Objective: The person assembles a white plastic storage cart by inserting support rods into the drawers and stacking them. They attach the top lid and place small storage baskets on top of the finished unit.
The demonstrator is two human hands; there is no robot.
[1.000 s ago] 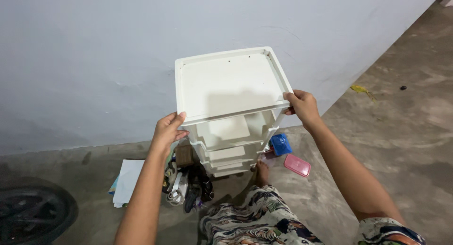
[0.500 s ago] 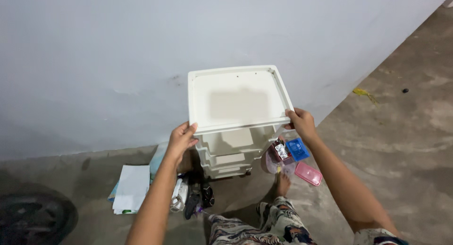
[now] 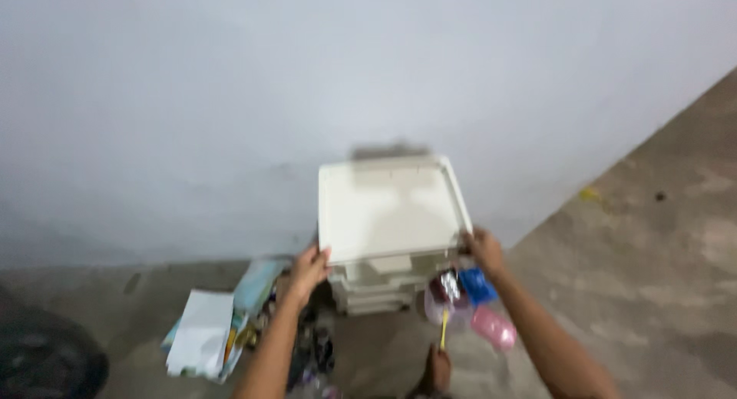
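Note:
A cream plastic drawer unit stands against the pale wall, its flat square top facing me. My left hand grips the unit's front left corner. My right hand holds its front right corner. Stacked drawers show below the top, between my hands. The picture is blurred.
Left of the unit lie white papers and a heap of small dark items. On the floor at its right are a blue object, a pink case and a clear bag. A dark round shape fills the bottom left corner.
The drawer unit has shifted right and away from me, toward the wall, with both hands still on its front corners. The view has tilted upward and blurred.

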